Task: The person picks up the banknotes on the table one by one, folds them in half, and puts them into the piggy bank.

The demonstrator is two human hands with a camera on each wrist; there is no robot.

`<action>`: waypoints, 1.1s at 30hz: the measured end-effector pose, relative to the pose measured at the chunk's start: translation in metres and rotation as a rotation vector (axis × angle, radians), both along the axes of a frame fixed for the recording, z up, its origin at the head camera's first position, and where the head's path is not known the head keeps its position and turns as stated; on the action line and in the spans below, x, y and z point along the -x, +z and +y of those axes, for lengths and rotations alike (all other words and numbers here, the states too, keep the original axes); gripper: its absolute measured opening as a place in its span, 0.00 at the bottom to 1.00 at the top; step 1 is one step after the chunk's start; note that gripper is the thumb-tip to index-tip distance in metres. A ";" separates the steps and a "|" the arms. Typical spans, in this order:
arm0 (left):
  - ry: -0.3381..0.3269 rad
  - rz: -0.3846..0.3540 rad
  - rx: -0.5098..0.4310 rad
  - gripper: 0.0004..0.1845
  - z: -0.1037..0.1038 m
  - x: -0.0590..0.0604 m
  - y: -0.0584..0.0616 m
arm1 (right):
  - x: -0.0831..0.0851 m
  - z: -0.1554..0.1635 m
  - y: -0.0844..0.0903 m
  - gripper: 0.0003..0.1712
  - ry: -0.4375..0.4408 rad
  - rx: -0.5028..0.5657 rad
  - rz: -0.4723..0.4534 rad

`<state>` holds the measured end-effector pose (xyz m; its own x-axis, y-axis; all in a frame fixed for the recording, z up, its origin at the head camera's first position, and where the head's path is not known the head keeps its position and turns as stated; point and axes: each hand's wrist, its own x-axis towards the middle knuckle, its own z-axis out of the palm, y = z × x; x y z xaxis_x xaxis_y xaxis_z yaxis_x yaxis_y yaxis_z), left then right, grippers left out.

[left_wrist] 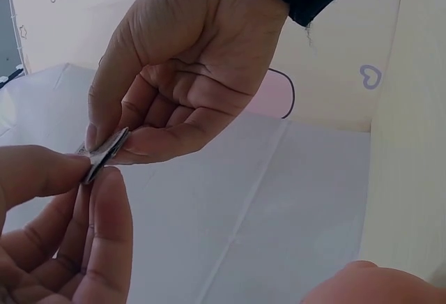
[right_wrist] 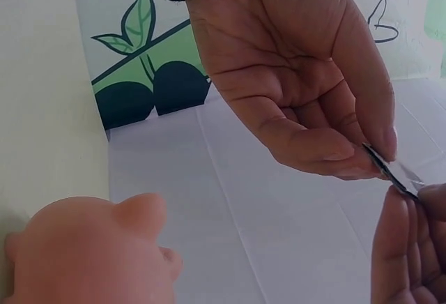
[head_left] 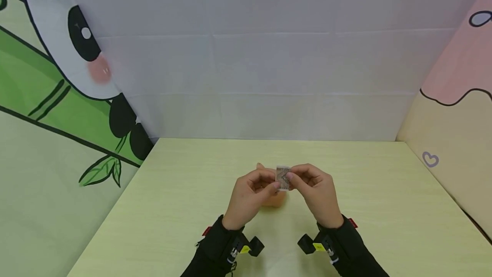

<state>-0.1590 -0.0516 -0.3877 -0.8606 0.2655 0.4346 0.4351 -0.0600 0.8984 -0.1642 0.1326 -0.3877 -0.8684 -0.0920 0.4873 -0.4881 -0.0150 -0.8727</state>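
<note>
A small folded grey printed slip (head_left: 283,178), like a folded banknote, is held up between both hands over the middle of the pale wooden table (head_left: 173,208). My left hand (head_left: 276,183) pinches its left edge and my right hand (head_left: 291,178) pinches its right edge, thumb against forefinger. The left wrist view shows the slip (left_wrist: 104,154) edge-on, with the left fingers (left_wrist: 104,199) below it and the right hand (left_wrist: 181,74) above. From the right wrist, the slip (right_wrist: 394,170) sits between both hands' fingertips. Just beneath the hands stands a pink piggy-shaped toy (head_left: 274,199), mostly hidden; its snout and ear (right_wrist: 90,255) show close up.
A white cloth backdrop (head_left: 269,54) stands behind the table. A panda-and-bamboo panel (head_left: 57,97) closes the left side and a pink and cream panel (head_left: 453,119) the right. Black sleeves with wrist cameras (head_left: 250,247) sit near the front edge.
</note>
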 end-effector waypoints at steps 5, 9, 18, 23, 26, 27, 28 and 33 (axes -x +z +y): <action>0.001 -0.003 -0.011 0.11 0.000 0.000 0.000 | 0.001 0.000 -0.001 0.08 0.009 -0.003 -0.004; 0.006 0.001 -0.010 0.11 0.000 0.000 -0.001 | 0.001 0.001 -0.001 0.08 0.018 -0.011 -0.007; 0.012 0.002 -0.006 0.10 0.000 0.000 -0.001 | 0.002 0.001 -0.002 0.09 0.026 -0.030 -0.024; 0.017 -0.011 -0.007 0.10 0.000 0.000 -0.001 | 0.002 0.000 -0.001 0.09 0.037 -0.033 -0.032; 0.008 -0.019 -0.007 0.11 -0.001 0.000 -0.001 | 0.002 0.000 -0.001 0.09 0.032 -0.039 -0.037; 0.003 -0.021 -0.008 0.11 -0.001 0.000 -0.001 | 0.002 0.000 -0.001 0.09 0.030 -0.041 -0.039; -0.004 -0.020 -0.010 0.11 -0.002 0.001 -0.001 | 0.001 0.000 0.000 0.10 0.028 -0.043 -0.040; -0.022 0.009 -0.019 0.12 -0.005 0.002 -0.002 | 0.001 0.000 0.001 0.09 0.025 -0.036 -0.043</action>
